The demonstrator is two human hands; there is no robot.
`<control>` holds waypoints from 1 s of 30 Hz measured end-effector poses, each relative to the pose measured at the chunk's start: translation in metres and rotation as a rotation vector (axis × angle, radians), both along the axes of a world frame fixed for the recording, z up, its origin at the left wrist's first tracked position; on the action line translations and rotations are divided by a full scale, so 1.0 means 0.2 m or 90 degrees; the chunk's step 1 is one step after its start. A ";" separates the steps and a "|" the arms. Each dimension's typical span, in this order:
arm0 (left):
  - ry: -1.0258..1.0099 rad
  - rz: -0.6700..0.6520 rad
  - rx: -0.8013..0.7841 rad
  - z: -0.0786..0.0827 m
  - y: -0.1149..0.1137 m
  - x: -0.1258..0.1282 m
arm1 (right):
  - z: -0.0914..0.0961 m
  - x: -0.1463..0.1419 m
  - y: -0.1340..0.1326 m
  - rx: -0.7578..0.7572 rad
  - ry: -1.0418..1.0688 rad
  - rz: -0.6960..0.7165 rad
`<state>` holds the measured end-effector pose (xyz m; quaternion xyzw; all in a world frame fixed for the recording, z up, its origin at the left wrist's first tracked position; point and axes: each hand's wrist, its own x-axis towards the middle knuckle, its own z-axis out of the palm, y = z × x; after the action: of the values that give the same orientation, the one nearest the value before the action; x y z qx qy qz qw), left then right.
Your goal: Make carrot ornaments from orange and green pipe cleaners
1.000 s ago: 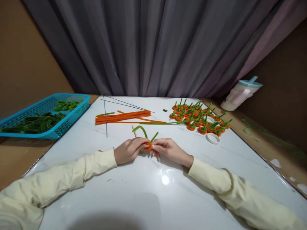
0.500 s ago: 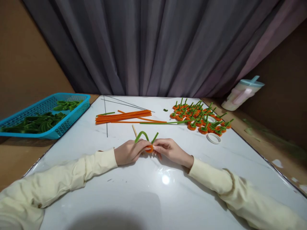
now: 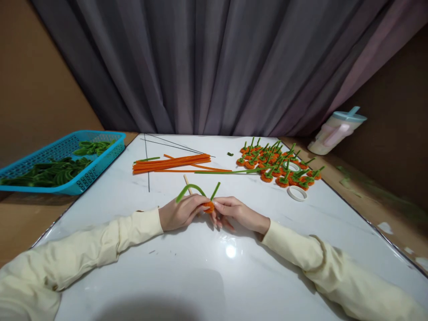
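Note:
Between my hands is a small pumpkin (image 3: 209,207) of coiled orange pipe cleaner. My left hand (image 3: 183,211) pinches its left side with thumb and fingers. My right hand (image 3: 236,211) meets its right side, thumb and forefinger together at the base of a short upright green stem (image 3: 216,191); the other fingers hang below. A longer green pipe cleaner (image 3: 191,186) arches from the top of the pumpkin over my left hand. Behind the left fingers a thin wooden stick (image 3: 187,180) pokes up; its lower part is mostly hidden.
Orange pipe cleaners (image 3: 172,164) lie in a bundle beyond my hands, near thin black wires (image 3: 149,165). Several finished pumpkins (image 3: 267,156) stand at the right, with a white ring (image 3: 297,193) beside them. A blue basket (image 3: 82,180) holds green pieces; a lidded cup (image 3: 336,131) stands far right.
The arching green pipe cleaner has swung left and lower over my left hand. My right fingers have shifted slightly and spread below the pumpkin. The pumpkin stays in nearly the same place.

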<state>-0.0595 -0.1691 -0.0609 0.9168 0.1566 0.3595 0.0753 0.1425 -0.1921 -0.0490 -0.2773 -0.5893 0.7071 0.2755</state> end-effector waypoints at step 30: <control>0.018 -0.018 0.019 0.01 0.00 0.01 | -0.03 -0.01 -0.07 0.608 -0.390 -0.111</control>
<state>-0.0577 -0.1692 -0.0593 0.9249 0.1391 0.3478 0.0649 0.1397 -0.2051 -0.0552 -0.3616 -0.8714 0.2243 0.2441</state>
